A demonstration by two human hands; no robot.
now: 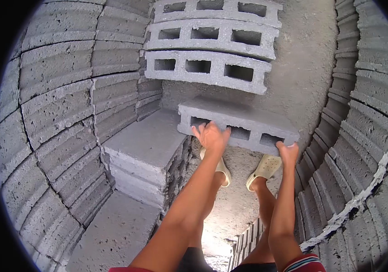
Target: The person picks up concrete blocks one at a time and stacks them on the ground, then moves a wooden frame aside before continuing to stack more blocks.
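Observation:
A grey hollow concrete block [239,113] with three rectangular holes is between my two hands, above my feet. My left hand [213,136] grips its near face, with fingers reaching into the left hole. At the block's right end, my right hand [287,152] is closed on the lower corner, fingers partly hidden by the right hole's edge. The block's holed side faces me and its long smooth side faces up and away.
Three more hollow blocks [207,68] lie in a row ahead. Stacked blocks form a wall on the left [58,68] and another on the right [339,154]. A low stack [144,136] stands left of my legs. My clogs [265,170] are on the dusty ground.

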